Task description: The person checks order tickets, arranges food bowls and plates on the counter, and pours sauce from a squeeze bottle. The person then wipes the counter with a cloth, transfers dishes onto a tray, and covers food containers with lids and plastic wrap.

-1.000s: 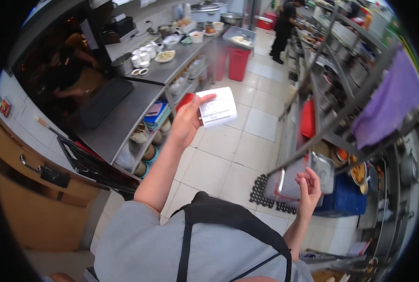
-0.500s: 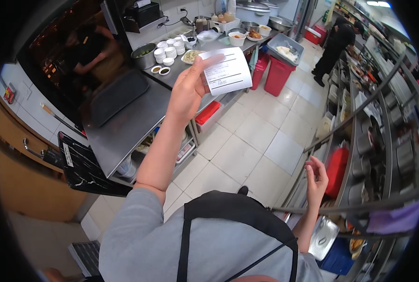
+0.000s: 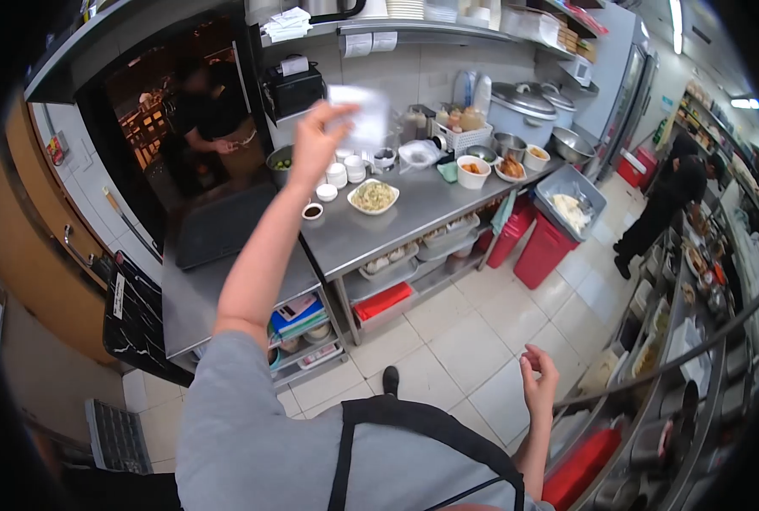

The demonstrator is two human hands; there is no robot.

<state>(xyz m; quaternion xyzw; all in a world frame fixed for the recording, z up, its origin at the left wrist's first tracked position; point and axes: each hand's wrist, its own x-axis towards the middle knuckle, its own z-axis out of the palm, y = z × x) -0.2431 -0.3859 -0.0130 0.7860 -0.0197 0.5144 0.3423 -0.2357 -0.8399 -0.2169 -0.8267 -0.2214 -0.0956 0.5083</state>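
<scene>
Left hand (image 3: 318, 143) raised, I pinch a blurred white paper slip (image 3: 365, 119) in the upper middle of the frame; my forearm (image 3: 258, 255) crosses before the bench (image 3: 345, 243), partly hiding a metal pot (image 3: 279, 160). Below the slip stand white cups (image 3: 356, 169) and a dish of food (image 3: 373, 197). My right hand (image 3: 540, 376), lower right, hangs half open.

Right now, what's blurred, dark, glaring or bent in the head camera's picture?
Head view: the paper slip in the left hand is blurred, its print unreadable; head view: the wall opening is dim, while the ceiling light glares white; head view: lens distortion curves the wooden door, and corners go black.
</scene>
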